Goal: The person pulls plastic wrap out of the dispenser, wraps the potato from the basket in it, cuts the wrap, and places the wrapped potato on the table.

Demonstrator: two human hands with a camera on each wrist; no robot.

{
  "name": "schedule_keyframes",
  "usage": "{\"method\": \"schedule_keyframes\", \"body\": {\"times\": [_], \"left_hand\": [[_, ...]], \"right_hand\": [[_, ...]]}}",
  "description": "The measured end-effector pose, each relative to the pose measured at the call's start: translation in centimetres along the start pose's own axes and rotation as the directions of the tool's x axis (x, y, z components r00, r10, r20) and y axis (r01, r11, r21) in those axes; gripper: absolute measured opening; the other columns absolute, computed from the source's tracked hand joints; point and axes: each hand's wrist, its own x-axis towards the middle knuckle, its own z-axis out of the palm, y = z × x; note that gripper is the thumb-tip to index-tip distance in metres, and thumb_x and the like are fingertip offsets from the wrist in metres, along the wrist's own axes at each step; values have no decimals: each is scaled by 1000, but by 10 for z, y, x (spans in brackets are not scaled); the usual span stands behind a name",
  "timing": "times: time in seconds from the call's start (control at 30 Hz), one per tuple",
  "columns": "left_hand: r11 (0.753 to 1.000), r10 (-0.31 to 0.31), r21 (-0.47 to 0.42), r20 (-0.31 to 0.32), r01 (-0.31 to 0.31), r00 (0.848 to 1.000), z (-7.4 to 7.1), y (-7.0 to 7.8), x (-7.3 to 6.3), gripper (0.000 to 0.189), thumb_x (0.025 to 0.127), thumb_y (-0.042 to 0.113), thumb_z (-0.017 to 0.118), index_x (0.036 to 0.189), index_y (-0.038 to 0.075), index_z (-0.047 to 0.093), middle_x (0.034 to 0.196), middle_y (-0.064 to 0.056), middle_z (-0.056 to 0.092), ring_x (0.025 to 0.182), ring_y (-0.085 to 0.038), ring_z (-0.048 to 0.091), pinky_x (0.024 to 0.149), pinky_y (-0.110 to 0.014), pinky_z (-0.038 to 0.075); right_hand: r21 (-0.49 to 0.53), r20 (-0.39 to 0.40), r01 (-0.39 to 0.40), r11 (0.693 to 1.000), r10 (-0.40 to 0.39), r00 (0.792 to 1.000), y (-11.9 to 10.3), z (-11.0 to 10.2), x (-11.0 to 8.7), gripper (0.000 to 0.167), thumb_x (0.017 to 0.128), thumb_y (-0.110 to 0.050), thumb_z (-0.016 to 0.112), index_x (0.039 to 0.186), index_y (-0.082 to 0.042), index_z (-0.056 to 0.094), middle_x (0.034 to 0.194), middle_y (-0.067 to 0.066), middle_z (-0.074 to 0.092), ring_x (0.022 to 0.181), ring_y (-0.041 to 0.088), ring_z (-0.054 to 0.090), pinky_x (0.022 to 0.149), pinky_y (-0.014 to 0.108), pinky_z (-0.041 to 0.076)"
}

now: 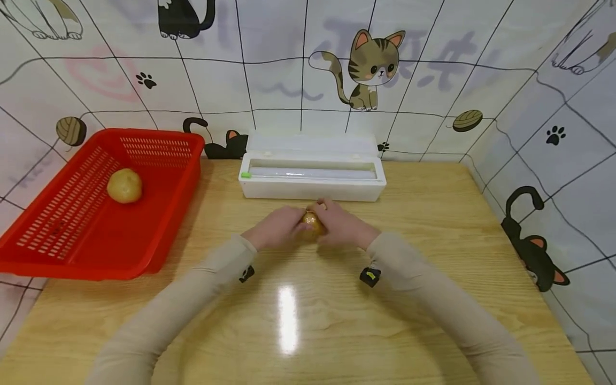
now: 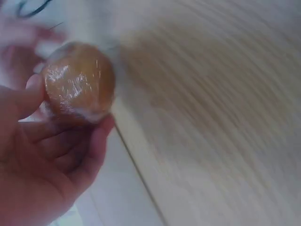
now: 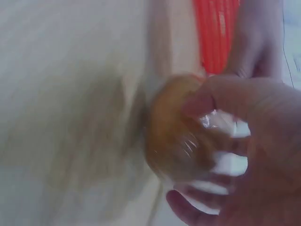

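Observation:
A round, yellow-brown potato (image 1: 312, 224) with shiny clear plastic film over it is between both hands, above the table in front of the white box. My left hand (image 1: 280, 227) grips it from the left; in the left wrist view its thumb and curled fingers touch the film-covered potato (image 2: 80, 82). From the right, my right hand (image 1: 344, 224) holds the same potato. The right wrist view, which is blurred, shows thumb and bent fingers around the potato (image 3: 174, 136), with glossy film near the fingers.
A white box (image 1: 313, 190) with its lid up stands at the back, a roll of clear film (image 1: 313, 173) inside. At left, a red plastic basket (image 1: 168, 230) holds another potato (image 1: 124, 186). Cat-patterned sheeting (image 1: 274, 85) lines the back and sides of the wooden table (image 1: 337, 331).

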Motion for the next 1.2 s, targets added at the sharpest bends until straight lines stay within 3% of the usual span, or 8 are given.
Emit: {"method": "schedule_keyframes", "body": {"times": [0.1,0.23,0.3,0.47,0.67,0.8,0.97,1.2], "left_hand": [[985,-48,-165,40,54,998,-6,-7,1,22,98,22,57,95,1,61,79,-3,59,72,-15,53,66,-28,44],[961,-135,-243,16,135,991,-5,-9,0,26,97,21,60,99,-5,63,86,-9,64,76,-17,56,68,-28,47],[959,-136,-251,-8,130,991,-3,-6,0,29,98,16,57,110,-11,59,92,-16,65,79,-23,59,70,-33,50],[972,-100,-209,53,109,994,6,4,3,46,99,13,46,132,-19,36,109,-32,52,98,-37,52,85,-47,47],[977,-143,-141,134,162,981,10,9,16,30,103,15,34,103,-13,44,97,-25,44,94,-37,40,91,-53,35],[956,-199,-181,181,232,963,7,6,19,28,103,17,33,93,-5,46,94,-18,42,91,-33,37,89,-50,36],[917,-257,-252,218,309,942,1,3,16,29,104,21,37,105,-5,48,107,-21,49,107,-36,41,94,-49,38],[879,-283,-332,219,343,934,0,-1,14,32,105,25,40,111,-5,48,105,-18,50,105,-32,44,89,-43,41]], "right_hand": [[-145,-26,41,989,-45,999,-11,10,3,68,82,-26,77,133,3,41,122,19,48,107,34,52,89,50,47],[-235,-52,6,972,-18,998,-12,20,10,57,85,-37,74,115,0,44,99,10,49,84,28,54,71,44,50],[-189,-47,5,982,-14,999,-10,20,15,55,84,-35,75,112,1,45,95,9,49,79,25,54,67,40,50],[-87,-81,-36,996,29,996,-9,19,22,68,77,-29,81,119,8,43,106,19,50,89,33,57,76,42,52],[-96,-139,-216,972,201,970,-18,18,19,71,69,-33,86,111,5,45,102,22,43,87,36,50,67,47,50],[-62,-124,-205,977,197,973,-17,20,20,56,70,-25,86,100,0,45,91,14,40,81,30,46,64,40,46],[-22,-150,-171,985,165,975,-16,23,21,56,72,-20,86,103,1,45,95,16,40,85,32,45,70,40,45],[-7,-244,-292,956,282,928,-18,25,14,54,69,-30,88,94,2,52,79,11,54,70,26,55,60,38,49]]}}
